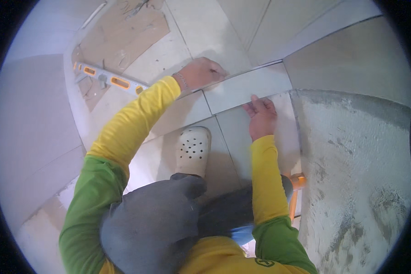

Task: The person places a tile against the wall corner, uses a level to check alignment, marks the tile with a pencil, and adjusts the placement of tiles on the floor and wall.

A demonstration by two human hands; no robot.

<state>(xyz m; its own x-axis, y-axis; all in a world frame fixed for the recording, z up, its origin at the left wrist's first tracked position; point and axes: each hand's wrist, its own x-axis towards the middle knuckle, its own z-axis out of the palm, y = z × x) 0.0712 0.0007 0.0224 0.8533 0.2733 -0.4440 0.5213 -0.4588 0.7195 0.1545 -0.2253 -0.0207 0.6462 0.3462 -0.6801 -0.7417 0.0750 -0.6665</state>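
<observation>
A narrow pale floor tile [251,86] lies in a row across the step, with thin dark joints around it. At its far edge is my left hand [201,73], fingers curled in and closed; whatever they may hold is hidden. My right hand [262,119] reaches the tile's near edge, its fingertips touching there and its fingers partly apart. Beside the tile, to the left, another pale tile [182,112] continues the row, partly under the shadow of my left arm.
A spirit level [109,78] with orange vials lies left of my left forearm, beside a torn cardboard sheet [128,39]. My foot in a white clog [192,150] rests on the near tiles. Rough grey plaster [351,182] rises at right, near an orange tool [298,182].
</observation>
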